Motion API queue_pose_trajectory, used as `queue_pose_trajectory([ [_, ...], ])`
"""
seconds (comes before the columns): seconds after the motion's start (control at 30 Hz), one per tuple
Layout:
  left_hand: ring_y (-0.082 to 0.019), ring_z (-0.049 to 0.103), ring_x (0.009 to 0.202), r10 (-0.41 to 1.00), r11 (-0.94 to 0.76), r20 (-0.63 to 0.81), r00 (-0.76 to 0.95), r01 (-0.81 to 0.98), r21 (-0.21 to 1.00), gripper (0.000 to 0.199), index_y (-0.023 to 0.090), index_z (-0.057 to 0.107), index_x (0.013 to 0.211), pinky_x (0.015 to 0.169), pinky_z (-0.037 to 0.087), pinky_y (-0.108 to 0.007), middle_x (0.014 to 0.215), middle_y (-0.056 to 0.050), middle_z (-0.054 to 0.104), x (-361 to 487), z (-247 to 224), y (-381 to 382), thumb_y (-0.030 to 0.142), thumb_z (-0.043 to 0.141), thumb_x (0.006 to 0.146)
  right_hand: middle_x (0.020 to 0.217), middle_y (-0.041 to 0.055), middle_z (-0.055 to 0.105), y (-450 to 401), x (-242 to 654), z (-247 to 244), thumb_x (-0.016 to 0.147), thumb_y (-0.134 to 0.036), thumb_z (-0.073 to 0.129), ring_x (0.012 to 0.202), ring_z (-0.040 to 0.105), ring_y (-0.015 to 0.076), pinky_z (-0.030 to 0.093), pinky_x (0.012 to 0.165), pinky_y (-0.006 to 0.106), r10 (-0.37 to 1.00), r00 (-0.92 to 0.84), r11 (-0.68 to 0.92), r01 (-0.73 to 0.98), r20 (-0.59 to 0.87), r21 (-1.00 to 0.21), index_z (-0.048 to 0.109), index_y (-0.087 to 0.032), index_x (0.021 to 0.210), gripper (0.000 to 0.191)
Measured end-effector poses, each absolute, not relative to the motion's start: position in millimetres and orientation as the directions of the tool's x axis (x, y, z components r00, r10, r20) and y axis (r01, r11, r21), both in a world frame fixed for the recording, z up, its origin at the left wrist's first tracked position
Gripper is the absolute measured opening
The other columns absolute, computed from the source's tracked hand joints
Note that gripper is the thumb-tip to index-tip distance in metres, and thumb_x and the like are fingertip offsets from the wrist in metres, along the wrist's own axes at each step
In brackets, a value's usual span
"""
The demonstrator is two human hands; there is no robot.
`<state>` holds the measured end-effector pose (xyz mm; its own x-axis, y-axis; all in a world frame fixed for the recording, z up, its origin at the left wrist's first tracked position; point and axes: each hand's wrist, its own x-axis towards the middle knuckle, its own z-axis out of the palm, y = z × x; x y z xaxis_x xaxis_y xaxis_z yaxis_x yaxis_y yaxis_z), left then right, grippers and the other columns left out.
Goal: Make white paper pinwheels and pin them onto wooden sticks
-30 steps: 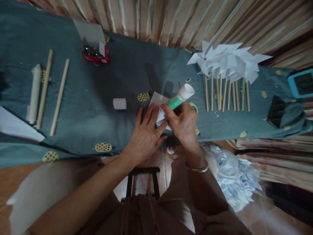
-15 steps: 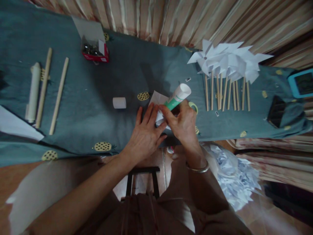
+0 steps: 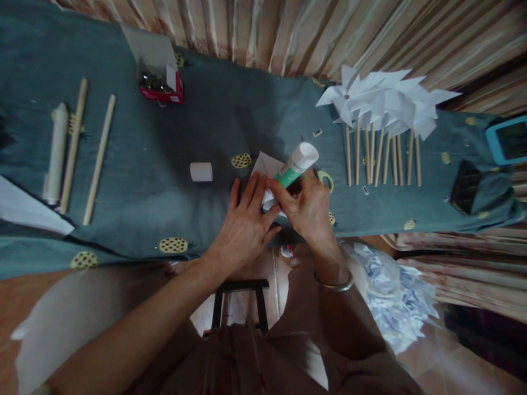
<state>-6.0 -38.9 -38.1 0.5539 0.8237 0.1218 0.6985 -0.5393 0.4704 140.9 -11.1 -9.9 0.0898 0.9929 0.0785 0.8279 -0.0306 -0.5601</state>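
A small folded white paper (image 3: 265, 164) lies near the table's front edge, partly covered by my hands. My left hand (image 3: 245, 219) rests on it with its fingers spread. My right hand (image 3: 309, 206) is wrapped round a white and green glue stick (image 3: 293, 167), tilted with its lower end against the paper; that tip is hidden by my fingers. A white cap (image 3: 201, 171) lies on its side, left of my hands. Just beyond my right hand shows a pale green ring-shaped handle (image 3: 325, 180).
Several white paper pinwheels (image 3: 382, 104) on sticks lie at the right. An open red box (image 3: 160, 82) of small metal pieces stands at the back left. Wooden sticks (image 3: 99, 160) and white paper (image 3: 31, 208) are far left. A blue-framed device (image 3: 508, 140) lies far right.
The glue stick's upper end has tipped slightly to the left and down. My left hand has hardly moved.
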Motion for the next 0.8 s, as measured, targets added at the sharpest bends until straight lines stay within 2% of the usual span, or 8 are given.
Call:
queue_pose_trajectory([
  [0.43,-0.041,0.025,0.150,0.824,-0.535,0.129,0.551,0.683,0.497,0.039,0.023,0.062,0.126,0.117,0.020,-0.072,0.159,-0.017,0.036,-6.6,-38.5,-39.2,0.029,0.065,0.088,0.067,-0.0009,0.060,-16.4,145.1,-10.4,0.085,-0.059,0.061,0.058,0.056,0.0166,0.045,0.059,0.032,0.993,0.086,-0.024,0.815,0.081,-0.580,0.058,-0.022,0.086,0.037],
  [0.8,-0.042,0.026,0.149,0.826,-0.534,0.132,0.547,0.688,0.490,0.036,0.021,0.064,0.123,0.116,0.021,-0.071,0.159,-0.017,0.037,-5.9,-38.1,-39.0,0.030,0.065,0.088,0.065,-0.0012,0.061,-19.8,149.3,-11.0,0.084,-0.057,0.064,0.057,0.057,0.0161,0.045,0.058,0.031,0.991,0.096,-0.025,0.823,0.095,-0.568,0.060,-0.021,0.087,0.037],
])
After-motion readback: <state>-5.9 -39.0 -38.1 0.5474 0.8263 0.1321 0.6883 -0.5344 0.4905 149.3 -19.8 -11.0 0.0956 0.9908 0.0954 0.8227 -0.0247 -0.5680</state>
